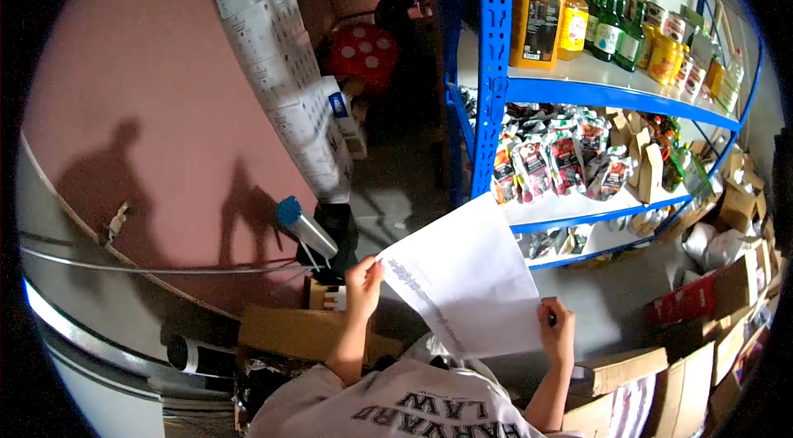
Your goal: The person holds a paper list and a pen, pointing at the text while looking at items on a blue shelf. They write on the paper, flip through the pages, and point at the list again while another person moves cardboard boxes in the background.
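Observation:
My left hand (363, 285) pinches the near left corner of a large white sheet of paper (471, 273). Lines of small dark print run along the sheet's left side, too fine to read. At the opposite edge, my right hand (559, 329) is closed around a black pen (552, 318), of which only a short dark end shows. The fingers of that hand lie against the paper's right edge. The sheet is held up in front of my printed shirt (413, 401).
A blue-framed shelf (487, 66) at the right carries bottles (607, 25), cans and packaged pouches (562, 157). White cartons (273, 49) are stacked by the pink wall. Cardboard boxes (619, 372) line the lower right; another box (289, 330) stands at lower left.

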Motion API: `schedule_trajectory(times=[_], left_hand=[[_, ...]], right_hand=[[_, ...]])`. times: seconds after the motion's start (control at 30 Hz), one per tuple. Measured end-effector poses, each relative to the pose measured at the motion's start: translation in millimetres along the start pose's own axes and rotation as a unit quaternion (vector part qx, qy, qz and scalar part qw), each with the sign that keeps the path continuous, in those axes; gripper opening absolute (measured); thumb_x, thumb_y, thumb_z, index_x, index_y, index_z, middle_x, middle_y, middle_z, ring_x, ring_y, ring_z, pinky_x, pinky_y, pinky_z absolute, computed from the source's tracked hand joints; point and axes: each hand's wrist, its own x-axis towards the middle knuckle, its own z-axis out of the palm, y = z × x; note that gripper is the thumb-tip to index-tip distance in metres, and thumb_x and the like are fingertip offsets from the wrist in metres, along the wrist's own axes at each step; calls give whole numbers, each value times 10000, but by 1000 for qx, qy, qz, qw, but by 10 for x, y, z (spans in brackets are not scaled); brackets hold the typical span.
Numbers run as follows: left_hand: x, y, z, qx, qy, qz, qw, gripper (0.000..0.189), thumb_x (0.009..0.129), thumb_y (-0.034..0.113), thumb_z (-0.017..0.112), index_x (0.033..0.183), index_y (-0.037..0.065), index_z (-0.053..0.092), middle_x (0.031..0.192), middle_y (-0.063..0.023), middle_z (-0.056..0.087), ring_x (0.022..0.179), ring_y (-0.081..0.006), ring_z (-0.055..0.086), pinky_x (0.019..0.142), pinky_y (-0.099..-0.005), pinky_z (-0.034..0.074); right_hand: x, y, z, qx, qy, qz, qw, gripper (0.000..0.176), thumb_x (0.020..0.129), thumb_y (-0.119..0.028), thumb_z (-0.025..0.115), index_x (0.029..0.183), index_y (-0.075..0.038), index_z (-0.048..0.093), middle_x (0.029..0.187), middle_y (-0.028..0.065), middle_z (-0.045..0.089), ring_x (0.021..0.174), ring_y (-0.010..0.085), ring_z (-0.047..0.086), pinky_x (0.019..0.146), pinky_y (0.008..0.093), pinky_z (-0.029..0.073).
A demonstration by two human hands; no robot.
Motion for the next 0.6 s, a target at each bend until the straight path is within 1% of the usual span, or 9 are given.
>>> schedule_trajectory(times=[0.1,0.17,0.23,0.27,0.33,0.4,0.5,0.53,0.6], left_hand=[[-59,91,-82,-141,89,-61,984,171,795,139,514,799,-29,550,635,43,488,547,-19,391,485,-156,308],[-99,161,-127,-185,133,-21,973,178,793,146,520,777,-28,547,632,43,483,540,-30,390,488,-169,317],[-136,275,-124,-196,114,16,974,183,782,150,538,744,-29,553,632,22,520,550,-51,438,502,-185,346],[-178,310,-139,-183,93,25,978,184,778,149,542,740,-30,556,638,12,533,557,-55,452,507,-188,355],[-251,329,-112,-165,76,72,981,183,770,142,549,727,-35,569,660,-23,569,591,-66,496,533,-190,382],[-267,491,-133,-120,18,36,992,176,768,136,550,767,-37,579,661,-27,567,595,-75,502,549,-198,396],[-298,400,-101,-172,38,2,984,195,770,153,551,814,-36,574,692,-37,571,617,-90,511,569,-213,408],[-299,358,-87,-195,57,-49,978,189,775,159,544,812,-24,570,721,-42,573,653,-95,515,602,-224,410],[-276,518,33,-282,82,-60,954,137,759,129,564,777,-6,572,726,-39,573,675,-92,506,622,-218,398]], right_hand=[[23,-48,25,22,-46,-12,999,15,715,17,488,725,14,477,531,83,422,496,99,357,474,229,345],[33,-97,51,8,-94,-17,995,123,706,-62,568,706,18,474,549,93,437,493,137,370,474,251,347],[41,-148,47,-29,-157,-24,987,192,690,-111,615,694,21,475,552,91,450,484,158,379,472,256,347],[29,17,138,-22,-146,-43,988,305,650,-178,672,618,28,450,533,97,427,467,168,339,446,268,326],[25,-38,235,62,-114,-81,988,300,640,-175,681,598,31,467,522,103,420,463,173,345,437,271,324],[-37,-143,335,157,-77,-65,982,237,632,-138,685,598,33,523,506,104,428,460,184,389,428,268,327],[-48,-104,341,55,-78,-134,986,154,641,-94,670,665,23,573,529,97,480,471,186,447,440,251,343],[-66,-308,322,86,-21,-190,978,123,652,-70,655,664,21,573,543,116,493,461,173,431,436,245,338],[-140,-202,277,76,-67,-118,988,122,656,-76,651,674,20,579,563,122,515,462,180,442,439,246,345]])
